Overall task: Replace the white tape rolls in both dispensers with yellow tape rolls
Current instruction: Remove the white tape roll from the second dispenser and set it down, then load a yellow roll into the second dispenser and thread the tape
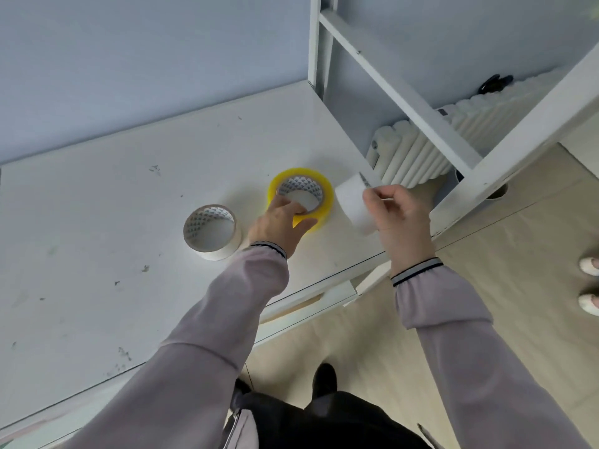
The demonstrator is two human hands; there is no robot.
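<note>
Item: yellow tape roll (299,194), flat on worktop (97,222); my left hand (278,223) pinches its near rim, fingers inside the core. Right hand (400,215) closed around a white object (351,202), apparently a dispenser. White tape roll (212,231) lies left of both hands. Advice: lift level, align core squarely.

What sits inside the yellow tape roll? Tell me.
Inside the yellow tape roll: a patterned cardboard core, bare white table showing through, and fingers of the left hand hooked over the near rim, covering part of it.
</note>
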